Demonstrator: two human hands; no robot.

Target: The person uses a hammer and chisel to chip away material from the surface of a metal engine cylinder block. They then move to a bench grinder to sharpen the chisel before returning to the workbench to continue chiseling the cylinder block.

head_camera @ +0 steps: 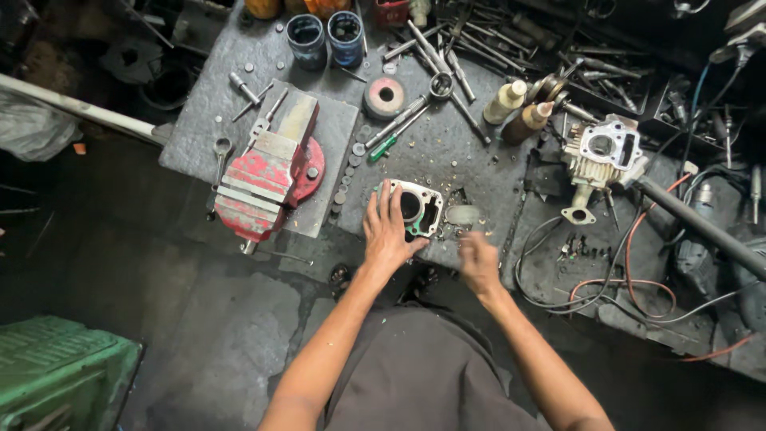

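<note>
At the near edge of the grey workbench (447, 152), the left hand (388, 231) lay flat with fingers spread, pressing down on the engine cylinder block (420, 207) rather than closing round it. The right hand (479, 259) hovered just beside it, blurred, so whether it pinched anything could not be told. The block looked like cast metal: probably heavy, stiff and oily, best gripped by its outer walls, keeping fingers off the gasket face. It showed a round bore, a greenish gasket edge and pale machined rims. Beyond stood a red bench vise (263, 179), a cylinder head (602, 156), two bottles (519, 112) and scattered wrenches (435, 68).
</note>
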